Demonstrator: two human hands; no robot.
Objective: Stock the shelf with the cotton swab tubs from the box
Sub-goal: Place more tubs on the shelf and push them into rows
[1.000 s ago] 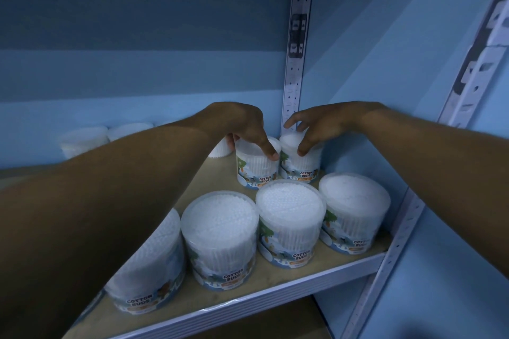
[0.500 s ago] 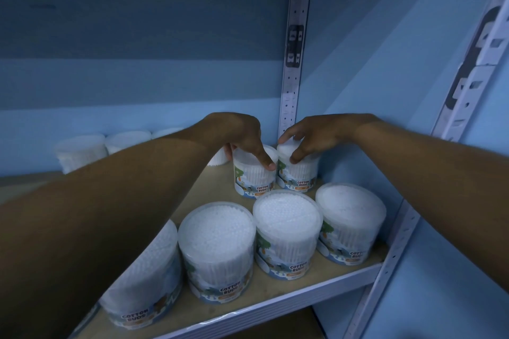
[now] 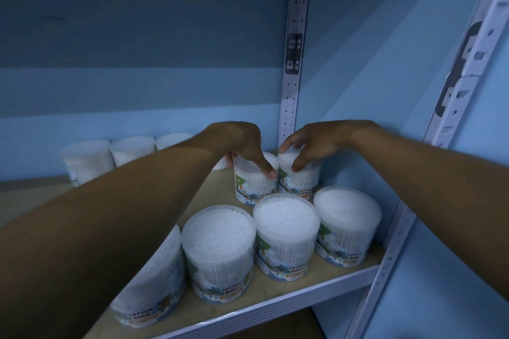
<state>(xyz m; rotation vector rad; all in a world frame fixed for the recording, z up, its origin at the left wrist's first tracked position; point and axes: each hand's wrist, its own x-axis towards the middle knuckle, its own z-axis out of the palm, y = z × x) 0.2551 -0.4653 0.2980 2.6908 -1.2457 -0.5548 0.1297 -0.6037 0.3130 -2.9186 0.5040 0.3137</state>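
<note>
Both arms reach deep into the shelf (image 3: 278,303). My left hand (image 3: 242,146) grips the lid of a clear cotton swab tub (image 3: 254,184) standing in the back right part of the board. My right hand (image 3: 314,143) grips the lid of the neighbouring tub (image 3: 300,180), which stands against the right wall. The two tubs touch side by side. In front of them stands a row of several more tubs, among them one at the middle (image 3: 220,253), one to its right (image 3: 286,237) and one at the far right (image 3: 347,226). The box is out of view.
More tubs (image 3: 132,150) line the back wall at the left. A perforated metal upright (image 3: 292,69) runs up the back corner, and another upright (image 3: 396,242) frames the front right. The blue right wall (image 3: 413,91) closes the bay. Bare board shows behind my left forearm.
The view has drifted slightly, so everything sits a little lower in the frame. Both hands keep their hold on the same two back tubs, which have hardly moved.
</note>
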